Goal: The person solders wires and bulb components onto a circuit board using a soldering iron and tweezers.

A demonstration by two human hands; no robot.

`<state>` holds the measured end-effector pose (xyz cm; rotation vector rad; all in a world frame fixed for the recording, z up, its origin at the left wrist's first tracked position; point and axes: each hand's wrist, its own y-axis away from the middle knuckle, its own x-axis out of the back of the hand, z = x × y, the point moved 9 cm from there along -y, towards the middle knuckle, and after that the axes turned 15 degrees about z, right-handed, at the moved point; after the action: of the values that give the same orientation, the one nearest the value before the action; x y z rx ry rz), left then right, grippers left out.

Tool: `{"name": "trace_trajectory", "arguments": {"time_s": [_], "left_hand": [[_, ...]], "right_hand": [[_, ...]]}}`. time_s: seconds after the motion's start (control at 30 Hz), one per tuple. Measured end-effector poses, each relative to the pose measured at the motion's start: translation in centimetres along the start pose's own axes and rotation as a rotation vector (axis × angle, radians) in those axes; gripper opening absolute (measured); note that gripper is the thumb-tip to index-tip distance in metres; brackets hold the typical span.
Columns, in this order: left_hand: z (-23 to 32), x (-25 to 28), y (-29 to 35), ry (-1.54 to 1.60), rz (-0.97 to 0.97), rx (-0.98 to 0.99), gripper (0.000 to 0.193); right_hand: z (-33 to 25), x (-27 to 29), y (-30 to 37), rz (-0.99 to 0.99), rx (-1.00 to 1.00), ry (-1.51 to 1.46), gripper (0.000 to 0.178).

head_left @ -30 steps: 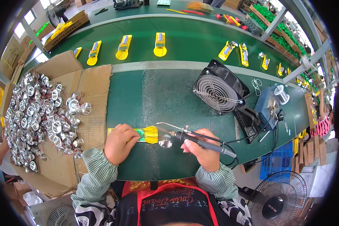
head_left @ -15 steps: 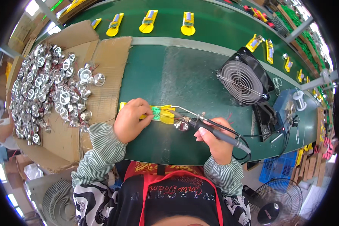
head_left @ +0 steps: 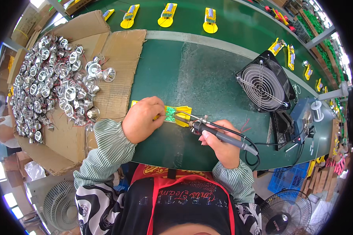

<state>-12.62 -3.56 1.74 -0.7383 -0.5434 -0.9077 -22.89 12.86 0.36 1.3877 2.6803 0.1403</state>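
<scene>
Yellow casing (head_left: 185, 110) is lying on green bench (head_left: 162, 72) | left hand (head_left: 144, 119) is covering its left part, cannot tell grip | right hand (head_left: 226, 148) is holding soldering iron (head_left: 226, 138), tip pointing toward circuit board (head_left: 170, 114) | black fan (head_left: 261, 87) is standing farther right

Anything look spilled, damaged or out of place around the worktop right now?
Nothing looks plainly spilled. The green worktop has a scuffed-looking greyish patch left of the boxy black fan, unlike the cleaner green beside it; probably just wear.
</scene>
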Motion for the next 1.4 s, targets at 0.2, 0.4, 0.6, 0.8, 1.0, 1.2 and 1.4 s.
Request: {"name": "trace_trajectory", "arguments": {"time_s": [0.2, 0.4, 0.6, 0.8, 1.0, 1.2, 1.4], "left_hand": [[0.1, -0.2, -0.2, -0.009, -0.021, 0.007, 0.007], [0.1, -0.2, -0.2, -0.028, -0.027, 0.005, 0.008], [0.2, -0.3, -0.2, -0.036, -0.027, -0.009, 0.008], [0.1, -0.4, -0.5, -0.033, -0.033, 0.002, 0.007], [0.6, -0.3, -0.8, -0.005, -0.021, -0.062, 0.006], [0.2, -0.4, -0.4, -0.004, -0.035, -0.021, 0.006], [0.2, -0.4, -0.3, 0.001, -0.051, 0.031, 0.008]], "right_hand": [[0.4, -0.3, -0.3, -0.009, -0.018, -0.013, 0.018], [0.6, -0.4, -0.3, -0.017, -0.012, 0.001, 0.017], [0.5, -0.4, -0.4, -0.028, 0.02, 0.015, 0.016], [-0.2, -0.5, -0.6, -0.063, 0.099, 0.048, 0.014], [-1.6, 1.6, -0.2, 0.066, 0.077, 0.017, 0.017], [-1.4, 2.9, -0.5, 0.07, 0.012, -0.07, 0.016], [-1.5, 4.4, -0.3, 0.123, 0.061, -0.082, 0.015]]}}
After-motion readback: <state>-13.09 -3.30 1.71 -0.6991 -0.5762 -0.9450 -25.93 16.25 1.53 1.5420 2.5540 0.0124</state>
